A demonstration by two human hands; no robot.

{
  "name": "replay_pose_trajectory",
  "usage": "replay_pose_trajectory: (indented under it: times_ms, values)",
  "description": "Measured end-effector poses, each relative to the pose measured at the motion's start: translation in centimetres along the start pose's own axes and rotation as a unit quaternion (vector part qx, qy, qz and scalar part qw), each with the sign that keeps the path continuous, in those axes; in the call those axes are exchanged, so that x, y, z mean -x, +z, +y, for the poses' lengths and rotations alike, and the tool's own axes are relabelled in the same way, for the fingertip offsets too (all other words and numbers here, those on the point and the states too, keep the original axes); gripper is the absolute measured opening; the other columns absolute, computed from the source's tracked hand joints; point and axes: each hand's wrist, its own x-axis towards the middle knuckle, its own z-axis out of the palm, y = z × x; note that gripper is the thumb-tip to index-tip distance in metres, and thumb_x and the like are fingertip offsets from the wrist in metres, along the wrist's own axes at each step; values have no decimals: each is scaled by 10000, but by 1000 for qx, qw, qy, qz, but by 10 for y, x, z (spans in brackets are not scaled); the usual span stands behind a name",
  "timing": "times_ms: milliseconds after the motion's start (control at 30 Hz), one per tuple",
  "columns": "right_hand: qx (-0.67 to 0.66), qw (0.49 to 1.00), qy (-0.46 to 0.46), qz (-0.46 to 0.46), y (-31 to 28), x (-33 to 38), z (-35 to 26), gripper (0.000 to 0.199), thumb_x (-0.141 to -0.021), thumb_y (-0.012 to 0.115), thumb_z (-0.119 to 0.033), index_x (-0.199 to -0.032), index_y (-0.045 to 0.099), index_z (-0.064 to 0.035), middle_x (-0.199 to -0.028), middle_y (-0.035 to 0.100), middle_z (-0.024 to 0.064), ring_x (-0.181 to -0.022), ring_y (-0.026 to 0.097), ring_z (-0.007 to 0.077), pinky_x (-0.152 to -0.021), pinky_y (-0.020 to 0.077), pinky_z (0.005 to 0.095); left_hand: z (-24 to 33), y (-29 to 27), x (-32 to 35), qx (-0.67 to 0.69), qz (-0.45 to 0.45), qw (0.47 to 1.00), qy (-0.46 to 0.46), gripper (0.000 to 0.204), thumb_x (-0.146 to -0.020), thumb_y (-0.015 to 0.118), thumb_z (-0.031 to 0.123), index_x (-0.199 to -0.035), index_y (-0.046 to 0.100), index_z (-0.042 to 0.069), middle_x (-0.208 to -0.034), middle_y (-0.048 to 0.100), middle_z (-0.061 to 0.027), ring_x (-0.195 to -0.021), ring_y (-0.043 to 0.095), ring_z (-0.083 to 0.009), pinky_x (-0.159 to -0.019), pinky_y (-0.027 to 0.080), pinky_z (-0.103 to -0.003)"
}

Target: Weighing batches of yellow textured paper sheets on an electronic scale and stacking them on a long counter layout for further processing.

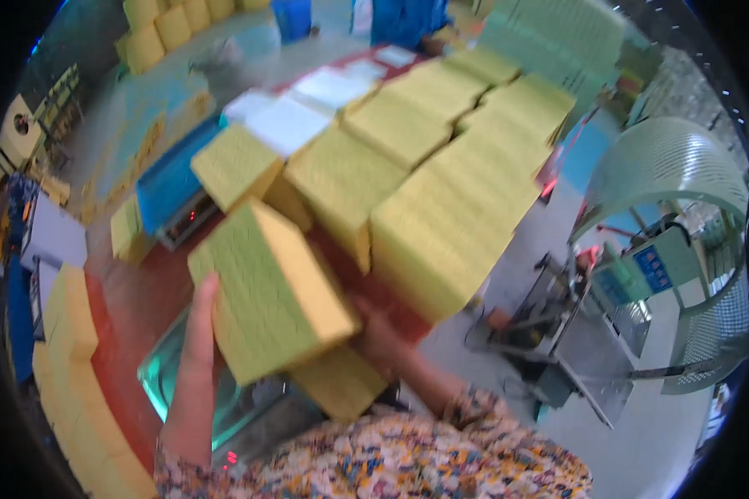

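Between my two hands a thick, block-shaped stack of yellow paper (262, 291) is held tilted above the red tabletop. My left hand (198, 333) presses along its left side, with the fingers partly hidden. Against its lower right corner lies my right hand (381, 334), blurred, its fingertips out of sight behind the stack. Below the held stack another yellow stack (341, 384) shows in part, close to my body. A scale with a shiny greenish pan (162, 374) and red lit digits sits under my left forearm.
Rows of yellow stacks (458, 216) cover the table's right side. White sheets (287, 125) lie beyond. A blue tray (175, 179) rests on a second scale at the left. More yellow stacks (66, 382) line the left edge. A metal machine (591, 358) stands on the floor at the right.
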Motion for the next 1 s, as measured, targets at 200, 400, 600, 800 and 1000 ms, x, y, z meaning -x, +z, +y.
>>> replay_pose_trajectory:
  times_ms: [200,400,600,800,1000]
  values:
    - [15,994,-100,32,-9,-47,-37,492,-908,652,-256,-1326,507,-41,-1320,571,134,-1203,542,254,-1035,427,391,16,14,-29,-47,-9,998,36,613,-938,532,485,-1352,492,35,-1252,599,-106,-1134,586,-202,-959,474,-362]
    - [-15,998,-42,49,-30,-71,-31,488,-912,646,-252,-1337,500,-60,-1307,577,136,-1197,544,251,-1015,441,389,7,14,-55,-16,-31,999,3,617,-935,538,481,-1364,487,41,-1281,594,-97,-1160,582,-208,-989,458,-357]
    - [-18,993,-74,92,-15,-65,-24,531,-901,652,-263,-1364,467,-83,-1336,548,117,-1200,536,271,-1026,434,429,11,12,-71,-43,-29,999,8,613,-957,486,492,-1378,479,47,-1312,584,-111,-1176,583,-223,-991,463,-361]
    - [-126,988,-89,-15,-44,-48,-9,628,-854,676,-255,-1397,411,-87,-1389,484,127,-1258,483,302,-1115,337,463,-16,3,-93,-24,-25,999,11,614,-934,529,494,-1367,476,63,-1280,585,-97,-1152,582,-213,-986,465,-368]
    - [186,973,-125,56,-33,-20,-13,611,-901,644,-232,-1408,364,-37,-1285,549,187,-1101,599,303,-965,488,426,-27,1,-95,-17,-42,998,52,644,-918,557,489,-1391,434,69,-1325,533,-91,-1206,525,-206,-1014,424,-382]
